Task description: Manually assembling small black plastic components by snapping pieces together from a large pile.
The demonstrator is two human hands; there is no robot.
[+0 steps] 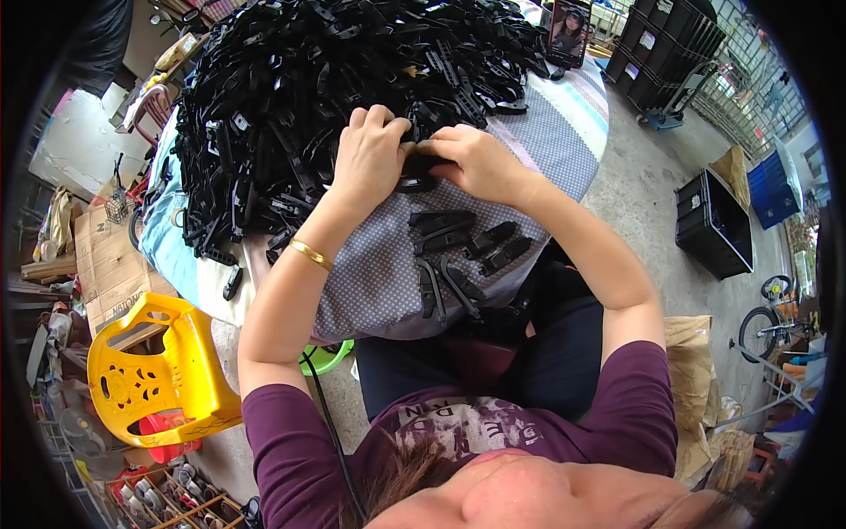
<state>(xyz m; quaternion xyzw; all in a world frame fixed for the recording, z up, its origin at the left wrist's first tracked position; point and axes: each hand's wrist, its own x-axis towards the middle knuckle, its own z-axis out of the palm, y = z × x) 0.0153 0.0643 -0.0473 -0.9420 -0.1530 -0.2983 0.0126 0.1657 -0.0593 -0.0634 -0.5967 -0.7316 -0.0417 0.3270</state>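
Observation:
A big heap of slim black plastic pieces [291, 97] covers much of the table. At its near edge my left hand [368, 159] has its fingers bent and closed on a black plastic piece [421, 167], which they partly hide. My right hand [480, 166] meets it from the other side, thumb and fingers pinched on the same dark piece. The exact kind of piece cannot be made out. Closer to me, several similar long black pieces [441, 231] lie apart from the heap, some side by side and two slanting [458, 289].
A dotted grey cloth [374, 282] covers the round table. A phone [569, 33] stands upright at the far right edge. To the left is a yellow plastic chair [189, 370]; on the right floor are a black crate [714, 225] and stacked black crates [656, 53].

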